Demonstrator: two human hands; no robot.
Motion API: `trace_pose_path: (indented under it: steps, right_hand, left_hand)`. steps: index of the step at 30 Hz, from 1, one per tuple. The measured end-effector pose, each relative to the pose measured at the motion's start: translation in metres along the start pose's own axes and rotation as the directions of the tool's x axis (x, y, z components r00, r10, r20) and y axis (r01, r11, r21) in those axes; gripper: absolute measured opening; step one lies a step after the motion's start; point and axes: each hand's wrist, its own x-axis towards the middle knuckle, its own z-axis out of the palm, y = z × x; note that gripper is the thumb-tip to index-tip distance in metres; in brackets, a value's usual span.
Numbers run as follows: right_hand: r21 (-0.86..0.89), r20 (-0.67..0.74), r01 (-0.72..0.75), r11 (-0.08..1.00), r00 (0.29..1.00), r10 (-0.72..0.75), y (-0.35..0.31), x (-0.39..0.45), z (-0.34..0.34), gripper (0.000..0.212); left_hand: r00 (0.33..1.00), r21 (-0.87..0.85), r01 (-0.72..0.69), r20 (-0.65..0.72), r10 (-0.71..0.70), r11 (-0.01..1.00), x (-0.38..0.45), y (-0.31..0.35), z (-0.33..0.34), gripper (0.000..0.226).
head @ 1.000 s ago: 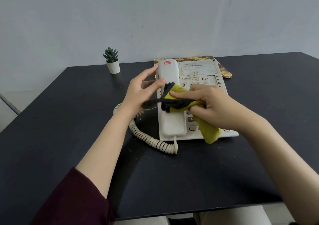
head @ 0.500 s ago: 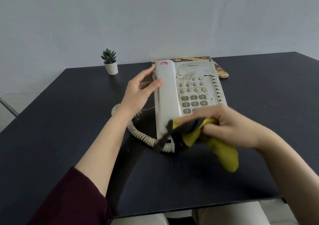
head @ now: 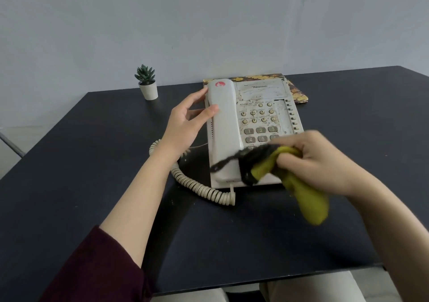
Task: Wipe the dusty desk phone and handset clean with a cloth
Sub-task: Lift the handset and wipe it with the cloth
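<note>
A dirty white desk phone [head: 262, 93] sits on the black table [head: 92, 185], its handset [head: 224, 125] resting in the cradle on the left side. My left hand [head: 185, 125] braces the handset's left edge, thumb on top, fingers along its side. My right hand [head: 318, 160] is closed on a yellow cloth with black trim [head: 267, 165], bunched over the phone's lower keypad; the black edge trails across the handset's near end and a yellow tail hangs below my hand. The cloth is motion-blurred. A coiled cord [head: 197, 185] loops from the handset's near end.
A small potted succulent [head: 146, 82] stands at the back left. A patterned yellow-brown mat [head: 297, 93] lies under the phone's far end. The table's near edge [head: 255, 281] runs just above my lap, and a grey wall rises behind the table.
My right hand swept the cloth down the handset to its near end, then shifted right and slightly up over the lower keypad. My left hand stayed on the handset's side.
</note>
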Motion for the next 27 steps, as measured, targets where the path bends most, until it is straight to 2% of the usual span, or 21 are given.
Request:
trace_pose_path:
  steps: [2, 4, 8, 10, 12, 16, 21, 24, 27]
  right_hand:
    - [0.058, -0.195, 0.025, 0.998, 0.981, -0.013, -0.007, 0.013, -0.007, 0.028]
    - [0.029, -0.339, 0.061, 0.998, 0.939, -0.048, -0.016, 0.033, -0.014, 0.032]
    - [-0.050, -0.436, 0.042, 0.998, 0.898, -0.060, -0.021, 0.077, -0.027, 0.019]
    - [-0.104, -0.461, 0.002, 0.995, 0.886, -0.049, -0.021, 0.100, -0.032, 0.019]
    - [-0.186, -0.451, -0.042, 0.982, 0.891, -0.047, -0.021, 0.124, -0.034, 0.021]
    - [-0.412, -0.337, -0.094, 0.906, 0.940, -0.056, -0.018, 0.160, -0.018, 0.017]
    - [-0.656, -0.160, 0.019, 0.755, 0.974, -0.163, -0.024, 0.172, -0.004, 0.016]
    - [-0.717, -0.112, 0.075, 0.693, 0.969, -0.221, -0.029, 0.162, 0.000, 0.034]
    - [-0.753, -0.054, 0.135, 0.643, 0.963, -0.266, -0.031, 0.147, 0.008, 0.035]
  left_hand:
    - [1.000, -0.023, 0.008, -0.011, -0.008, 1.000, 0.001, -0.002, 0.000, 0.044]
    - [0.999, -0.027, 0.010, -0.033, -0.011, 1.000, 0.001, -0.004, -0.002, 0.038]
    - [0.999, -0.015, 0.011, -0.046, -0.012, 1.000, 0.001, -0.003, -0.004, 0.035]
    - [0.999, -0.021, 0.012, -0.050, -0.013, 1.000, 0.001, -0.001, -0.004, 0.034]
    - [0.998, -0.032, 0.020, -0.067, -0.022, 0.999, 0.001, -0.001, -0.004, 0.034]
    - [0.981, -0.034, 0.055, -0.187, -0.060, 0.998, 0.006, -0.009, -0.007, 0.041]
    - [0.944, -0.052, 0.054, -0.322, -0.068, 0.997, 0.009, -0.012, -0.011, 0.036]
    - [0.928, -0.062, 0.042, -0.367, -0.062, 0.997, 0.009, -0.013, -0.011, 0.037]
    - [0.909, -0.090, 0.019, -0.413, -0.055, 0.996, 0.008, -0.011, -0.011, 0.036]
